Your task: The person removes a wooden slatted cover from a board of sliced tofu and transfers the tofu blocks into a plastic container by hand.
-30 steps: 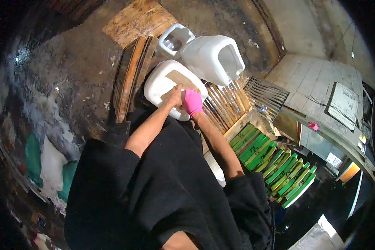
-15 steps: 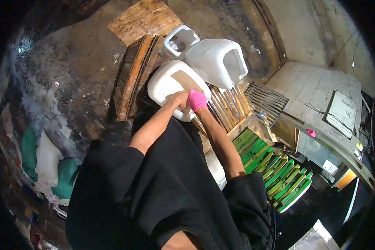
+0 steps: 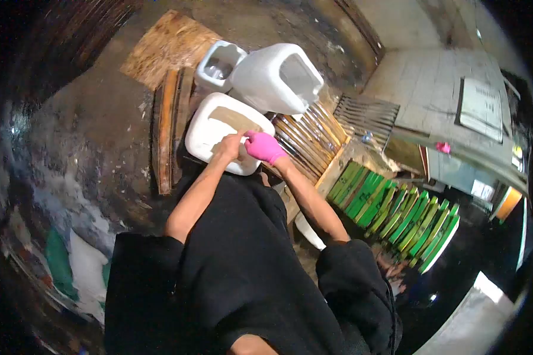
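Observation:
In front of me stands a white plastic container [image 3: 202,118] with its top cut open and something brownish inside. My bare left hand [image 3: 228,147] is over its opening, fingers curled closed. My right hand [image 3: 264,147], in a pink glove, is above the container's near right side, with its closed fingertips meeting the left hand. Whatever the fingers hold, if anything, is hidden. Just behind stand a larger cut-open white jerrycan [image 3: 257,77] lying tilted and a smaller pale cut-open jerrycan [image 3: 220,64].
Wooden beams [image 3: 167,133] lie left of the containers, with a wooden board [image 3: 169,47] beyond. On the right are a slatted wooden rack [image 3: 311,139], a metal grate [image 3: 367,117] and a row of green-painted pieces [image 3: 391,207]. Sacks [image 3: 86,263] lie at lower left.
The view has shifted, so the containers appear further left. My hands stay together over the white container; the gloved hand now reaches more across toward the left hand.

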### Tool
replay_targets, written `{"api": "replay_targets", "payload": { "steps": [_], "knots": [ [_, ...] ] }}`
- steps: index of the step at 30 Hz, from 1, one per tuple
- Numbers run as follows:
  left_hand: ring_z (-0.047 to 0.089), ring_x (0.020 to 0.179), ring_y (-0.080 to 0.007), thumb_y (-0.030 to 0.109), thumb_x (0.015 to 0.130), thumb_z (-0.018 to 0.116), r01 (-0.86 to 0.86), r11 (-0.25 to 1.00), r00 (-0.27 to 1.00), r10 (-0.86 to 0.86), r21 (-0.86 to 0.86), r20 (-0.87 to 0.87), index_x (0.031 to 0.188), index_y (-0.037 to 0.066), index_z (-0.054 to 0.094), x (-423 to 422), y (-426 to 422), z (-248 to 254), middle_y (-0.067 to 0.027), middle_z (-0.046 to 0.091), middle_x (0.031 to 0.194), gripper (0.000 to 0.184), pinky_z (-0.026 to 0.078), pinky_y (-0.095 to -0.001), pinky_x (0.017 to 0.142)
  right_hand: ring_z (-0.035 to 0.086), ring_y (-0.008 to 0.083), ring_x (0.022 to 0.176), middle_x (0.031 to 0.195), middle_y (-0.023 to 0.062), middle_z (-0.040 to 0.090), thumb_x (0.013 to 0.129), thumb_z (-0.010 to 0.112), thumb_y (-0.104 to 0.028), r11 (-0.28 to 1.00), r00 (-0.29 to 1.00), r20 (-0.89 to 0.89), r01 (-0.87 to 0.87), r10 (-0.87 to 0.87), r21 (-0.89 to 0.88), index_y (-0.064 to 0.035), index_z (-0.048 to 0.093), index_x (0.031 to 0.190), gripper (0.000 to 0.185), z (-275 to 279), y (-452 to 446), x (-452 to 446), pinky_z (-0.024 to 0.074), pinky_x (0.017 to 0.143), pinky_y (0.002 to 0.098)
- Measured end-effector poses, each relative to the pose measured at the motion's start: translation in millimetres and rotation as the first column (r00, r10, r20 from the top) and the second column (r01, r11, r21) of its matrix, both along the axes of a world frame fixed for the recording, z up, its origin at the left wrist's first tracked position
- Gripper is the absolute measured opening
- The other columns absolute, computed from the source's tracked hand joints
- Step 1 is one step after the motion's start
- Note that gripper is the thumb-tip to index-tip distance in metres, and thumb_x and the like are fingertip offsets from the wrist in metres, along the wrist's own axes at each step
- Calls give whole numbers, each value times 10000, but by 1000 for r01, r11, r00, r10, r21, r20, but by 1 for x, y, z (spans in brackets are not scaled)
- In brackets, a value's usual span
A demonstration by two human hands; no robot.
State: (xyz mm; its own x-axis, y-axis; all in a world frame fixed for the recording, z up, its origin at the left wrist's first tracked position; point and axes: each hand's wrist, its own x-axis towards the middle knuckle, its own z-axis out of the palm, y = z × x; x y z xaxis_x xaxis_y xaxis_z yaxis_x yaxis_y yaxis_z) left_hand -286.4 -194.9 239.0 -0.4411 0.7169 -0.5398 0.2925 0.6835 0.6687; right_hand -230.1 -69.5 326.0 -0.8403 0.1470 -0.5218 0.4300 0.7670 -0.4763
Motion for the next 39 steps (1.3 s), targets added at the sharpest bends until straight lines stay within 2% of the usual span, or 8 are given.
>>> {"api": "replay_targets", "payload": {
  "steps": [5,11,17,18,22,32,37,39],
  "knots": [
    [582,1031,-333,139,519,884,64,998,998,-64,-13,-11,1017,85,510,7,2,-7,-151,614,1030,625,479,-430,852,616,118,668,753,40,646,944,422,-183,459,828,507,556,-239,-693,-9,638,917,279,49,70,29,495,668,263],
    [594,994,-326,214,537,880,99,988,991,-110,-118,-83,1083,48,540,-7,-12,64,-151,628,1025,664,467,-403,853,592,96,750,819,36,636,942,457,-169,104,566,578,761,-587,-640,-16,615,943,219,-92,187,137,487,727,241],
    [643,852,-236,319,804,722,-19,999,993,22,-28,118,1044,31,606,46,123,157,-115,665,932,392,502,-336,772,531,138,673,746,34,621,942,435,-237,-133,-52,172,857,-984,-497,9,627,915,313,-241,225,223,412,639,292],
    [641,864,-210,318,829,700,-34,999,979,29,24,201,1076,23,599,56,151,137,-108,665,967,397,500,-323,788,591,183,880,952,85,658,972,430,-274,106,114,8,946,-994,-306,21,619,1029,355,-276,226,236,459,784,320],
    [606,947,-165,314,906,617,-90,996,888,69,25,455,1201,-1,538,87,244,0,-106,644,1073,439,473,-294,855,433,293,1288,1386,213,446,985,431,-293,-93,-188,-110,816,-976,-570,29,403,1362,496,-329,237,222,319,1076,328],
    [302,1367,-289,474,993,272,-272,962,954,267,13,139,1414,-11,328,61,399,-262,-193,356,1452,645,225,-352,1114,54,442,1414,1551,176,120,993,291,-244,371,365,-320,928,-874,43,-20,196,1471,536,-400,296,108,55,1150,486],
    [260,1384,-251,487,1003,209,-330,941,905,337,-73,258,1449,13,284,64,419,-266,-167,307,1486,654,197,-347,1121,446,256,1238,1348,168,470,988,399,-195,-134,-317,-112,660,-942,-740,10,361,1386,450,-398,302,85,338,1031,348],
    [284,1367,-242,485,1007,202,-355,934,887,352,-45,298,1445,14,290,65,418,-273,-151,326,1473,650,207,-344,1117,567,169,1016,1111,104,635,928,571,-272,-300,-224,206,570,-952,-765,26,520,1259,448,-403,326,100,424,905,288]
  ]
}}
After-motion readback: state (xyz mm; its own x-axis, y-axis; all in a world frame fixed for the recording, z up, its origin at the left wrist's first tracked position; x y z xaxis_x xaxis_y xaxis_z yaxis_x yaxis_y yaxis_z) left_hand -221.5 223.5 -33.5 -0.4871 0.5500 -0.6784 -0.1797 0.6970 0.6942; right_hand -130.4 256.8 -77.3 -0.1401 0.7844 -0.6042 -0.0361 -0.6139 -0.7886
